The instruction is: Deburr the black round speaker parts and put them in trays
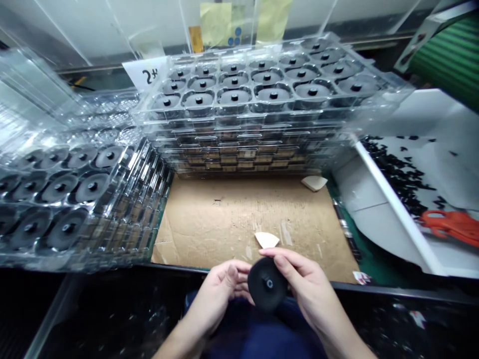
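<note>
The right hand pinches a black disc by its rim, before the cardboard's near edge. The left hand curls at the disc's left side; I cannot tell whether it grips. Just beyond is a white wedge; farther, another wedge, then stacked trays.

Disc before cardboard, tray stack behind, second stack at left, bin at right, scissors inside
</note>
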### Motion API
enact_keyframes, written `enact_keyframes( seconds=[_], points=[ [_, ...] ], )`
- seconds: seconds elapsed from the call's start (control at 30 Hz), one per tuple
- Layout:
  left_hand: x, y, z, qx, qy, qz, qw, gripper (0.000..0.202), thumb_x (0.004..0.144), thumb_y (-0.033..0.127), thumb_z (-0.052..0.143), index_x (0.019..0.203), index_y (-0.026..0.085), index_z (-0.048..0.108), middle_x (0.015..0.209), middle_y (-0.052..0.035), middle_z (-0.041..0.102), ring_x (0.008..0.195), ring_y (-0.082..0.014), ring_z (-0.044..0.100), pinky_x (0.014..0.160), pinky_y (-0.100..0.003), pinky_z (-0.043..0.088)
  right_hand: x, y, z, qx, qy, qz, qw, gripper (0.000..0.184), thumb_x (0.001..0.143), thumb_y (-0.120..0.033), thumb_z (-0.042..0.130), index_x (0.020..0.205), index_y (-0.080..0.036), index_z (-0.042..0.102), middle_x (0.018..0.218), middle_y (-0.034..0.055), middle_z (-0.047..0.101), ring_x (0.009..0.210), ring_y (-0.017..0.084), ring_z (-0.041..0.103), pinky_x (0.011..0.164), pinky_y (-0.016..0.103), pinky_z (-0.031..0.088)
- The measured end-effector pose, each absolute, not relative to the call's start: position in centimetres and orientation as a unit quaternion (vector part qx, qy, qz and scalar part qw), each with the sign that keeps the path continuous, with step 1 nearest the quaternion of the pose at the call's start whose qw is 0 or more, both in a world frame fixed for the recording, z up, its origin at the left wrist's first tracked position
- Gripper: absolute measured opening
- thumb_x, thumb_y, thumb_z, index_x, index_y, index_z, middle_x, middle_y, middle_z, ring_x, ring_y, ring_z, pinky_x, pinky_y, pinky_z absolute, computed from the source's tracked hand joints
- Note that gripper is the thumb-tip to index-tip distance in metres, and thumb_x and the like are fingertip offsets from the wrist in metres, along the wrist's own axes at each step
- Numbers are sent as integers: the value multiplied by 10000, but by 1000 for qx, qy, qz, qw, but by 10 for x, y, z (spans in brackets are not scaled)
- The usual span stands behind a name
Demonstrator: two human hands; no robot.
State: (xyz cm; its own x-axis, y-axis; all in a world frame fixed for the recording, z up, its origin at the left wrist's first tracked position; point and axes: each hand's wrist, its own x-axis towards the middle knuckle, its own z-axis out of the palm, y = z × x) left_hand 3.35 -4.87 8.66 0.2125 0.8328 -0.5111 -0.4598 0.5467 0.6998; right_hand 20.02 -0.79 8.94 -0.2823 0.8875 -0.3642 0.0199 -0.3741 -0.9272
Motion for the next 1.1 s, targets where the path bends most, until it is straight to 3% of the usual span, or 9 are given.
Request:
enact_keyframes(
  seconds=[0.1,0.2,0.33,0.47,0.57,0.63,0.73,0.93,1.1],
  points=[
    [33,-46,86,167,397,390,814,595,720,656,502,944,129,665,720,-93,714,593,-150,667,555,-232,520,199,1,104,-465,-532,640,301,175,809,-360,610,860,-266,748,862,26,729,830,164,654,773,261,499],
    [31,-45,86,144,332,337,869,669,659,669,564,1043,127,636,809,-151,733,583,-195,696,492,-242,527,193,7,115,-429,-598,619,274,177,829,-284,569,868,-274,742,848,6,738,798,151,674,744,252,516],
    [29,-49,86,79,254,322,908,603,689,560,632,1089,109,624,917,-168,726,700,-207,715,585,-238,553,188,11,110,-423,-657,566,262,225,877,-308,501,932,-286,719,871,-2,731,808,144,673,730,259,527],
    [30,-52,86,-7,227,396,890,484,755,502,602,1077,144,654,1050,-121,709,858,-178,702,754,-202,537,197,14,80,-501,-688,439,289,341,922,-360,392,1089,-236,661,1025,86,651,963,217,594,865,414,467],
    [29,-50,88,-74,241,474,844,390,765,427,625,1086,209,663,1083,-96,709,955,-200,678,855,-221,509,206,12,52,-547,-711,349,269,349,858,-390,488,1091,-209,674,1078,154,594,990,326,522,858,566,397],
    [28,-48,90,-103,253,505,818,353,757,377,650,1063,204,678,1096,-98,705,1000,-224,660,879,-231,502,208,9,37,-547,-733,320,246,374,806,-389,556,1125,-225,663,1106,165,583,970,361,506,817,597,394],
    [26,-46,91,-122,269,528,796,330,740,354,671,1024,189,697,1117,-100,697,1032,-247,644,906,-248,498,208,6,21,-541,-752,293,235,398,818,-355,540,1189,-239,623,1148,158,563,960,346,503,821,565,406],
    [24,-48,93,-104,283,569,765,295,741,372,659,977,202,708,1124,-72,697,1062,-255,626,930,-267,496,208,26,7,-548,-743,274,270,324,860,-289,436,1053,-181,672,1018,144,575,926,277,543,817,445,451],
    [27,-49,99,-61,341,605,717,336,707,308,705,1033,232,675,1103,-67,704,1042,-268,635,915,-314,517,204,34,50,-549,-714,327,287,261,875,-319,458,1049,-171,583,816,62,638,665,179,600,592,303,501]
  ],
)
